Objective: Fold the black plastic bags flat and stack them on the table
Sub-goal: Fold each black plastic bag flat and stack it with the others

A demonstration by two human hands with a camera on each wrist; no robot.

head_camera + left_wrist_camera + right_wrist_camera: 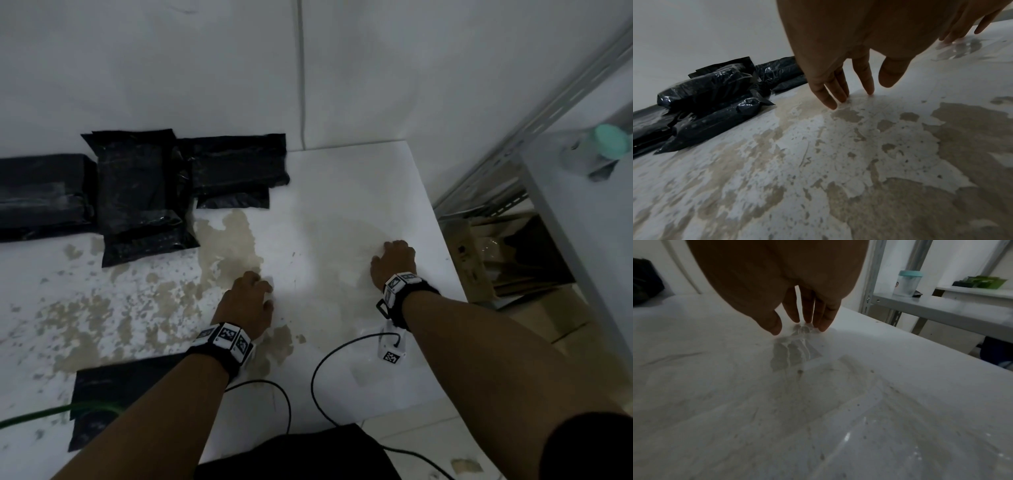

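The packed bags are piled at the far left of the tabletop, against the wall. One flat bag is laid at the near left edge. Both hands are set on the tabletop, the left hand left of the right hand. A shelf bearing a jar is placed to the right.

It looked like a storeroom or packing room. A worn white worktop with peeling paint stood against bare white walls, wrapped black packages piled at its back, and a slotted metal shelving rack with cardboard boxes beneath stood beside it.
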